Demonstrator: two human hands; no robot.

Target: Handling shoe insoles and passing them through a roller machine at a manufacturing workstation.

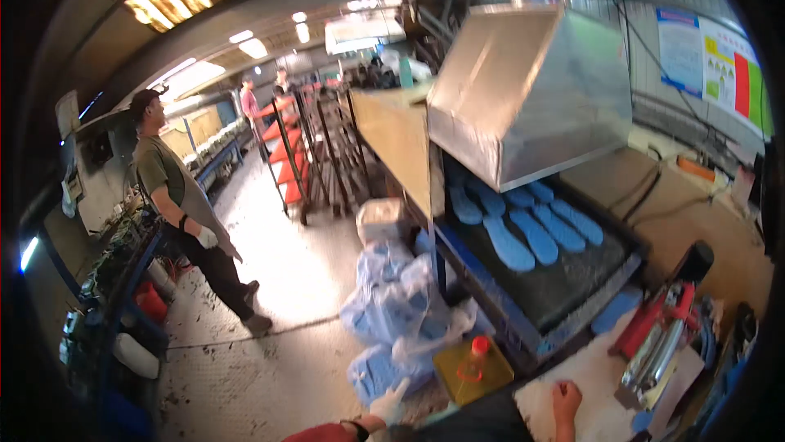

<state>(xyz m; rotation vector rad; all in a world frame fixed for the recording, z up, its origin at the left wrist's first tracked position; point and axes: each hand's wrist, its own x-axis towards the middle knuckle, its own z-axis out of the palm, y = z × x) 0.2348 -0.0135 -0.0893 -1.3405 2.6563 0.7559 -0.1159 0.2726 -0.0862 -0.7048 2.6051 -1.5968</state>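
My left hand [388,402], in a white glove below a red sleeve and dark wristband, reaches low with its fingers stretched out. It is beside blue sheet-like pieces [378,370] at the foot of a plastic-wrapped pile [392,299]; contact is hard to tell. My bare right hand [566,400] rests curled over a pale work surface [536,409]; whatever its fingers may hold is hidden. Between the hands stands a yellow container [458,381] with a red cap. Several blue insoles [536,237] lie on a dark conveyor belt [564,295] ahead of me.
A metal hood [523,98] hangs over the belt. Right of my right hand is a red device with silver rollers [658,340]. A person [176,188] stands on the left by a cluttered bench [123,278]. Racks [319,148] with red-orange panels stand farther back.
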